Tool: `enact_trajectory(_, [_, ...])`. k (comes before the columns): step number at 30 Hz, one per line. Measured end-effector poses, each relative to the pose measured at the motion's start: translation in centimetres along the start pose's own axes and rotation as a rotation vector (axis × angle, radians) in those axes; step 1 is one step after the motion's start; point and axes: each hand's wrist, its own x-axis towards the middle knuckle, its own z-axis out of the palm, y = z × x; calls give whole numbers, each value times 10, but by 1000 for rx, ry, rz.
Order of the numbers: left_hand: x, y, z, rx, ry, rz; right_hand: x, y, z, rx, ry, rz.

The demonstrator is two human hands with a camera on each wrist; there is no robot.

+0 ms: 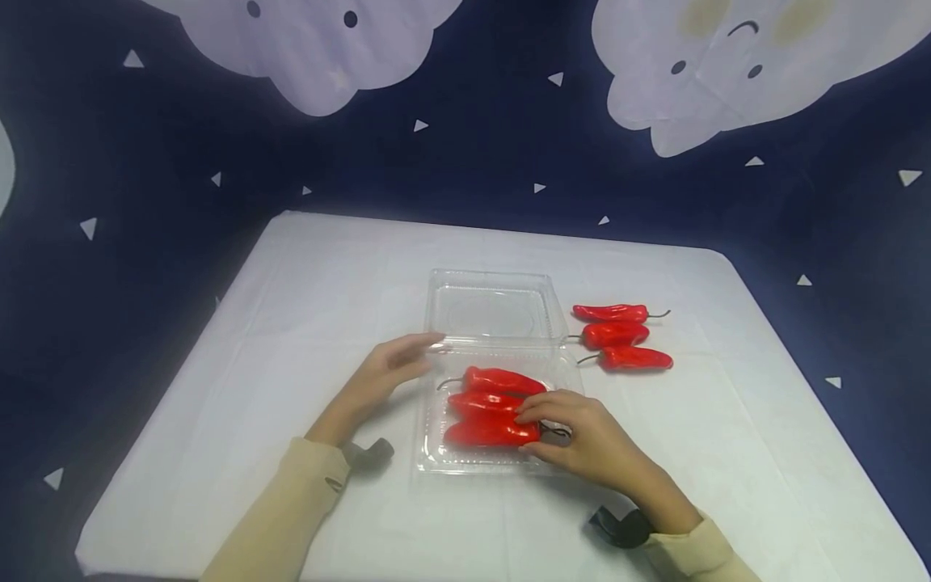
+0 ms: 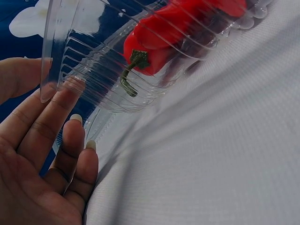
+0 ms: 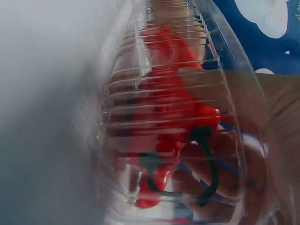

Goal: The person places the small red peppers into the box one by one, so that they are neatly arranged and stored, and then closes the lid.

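Note:
A clear plastic clamshell container [image 1: 429, 467] lies with its lid [image 1: 494, 311] folded back, away from me. Inside the base sit three red peppers, stacked front to back: a far pepper [image 1: 502, 380], a middle pepper [image 1: 480, 402] and a front pepper [image 1: 487, 431]. My right hand [image 1: 582, 432] holds the front pepper near its stem end, thumb on the near side, fingertips between it and the middle one. My left hand [image 1: 381, 372] is at the container's left edge by the hinge, its fairly straight fingers [image 2: 68, 98] touching the clear rim.
To the right of the lid, three more red peppers lie on the white tablecloth [image 1: 327, 283]: a back one [image 1: 611, 313], a middle one [image 1: 617, 335] and a near one [image 1: 636, 358]. A dark blue backdrop [image 1: 480, 162] with clouds and triangles surrounds the table.

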Motion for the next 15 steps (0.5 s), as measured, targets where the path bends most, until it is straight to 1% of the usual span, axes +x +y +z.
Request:
enact_trajectory(3, [0,1,0,-1,4,-8,0,-2,-1,-33,-14,8])
enact_trajectory(6, [0,1,0,5,12,-17,1,-3,-3,-78,-39,-4])
enact_trajectory(11, [1,0,0,14,16,-14,2,0,-5,-161,-50,-69])
enact_trajectory(15, [1,-1,0,13,9,-2,3,3,-6,-186,-41,-105])
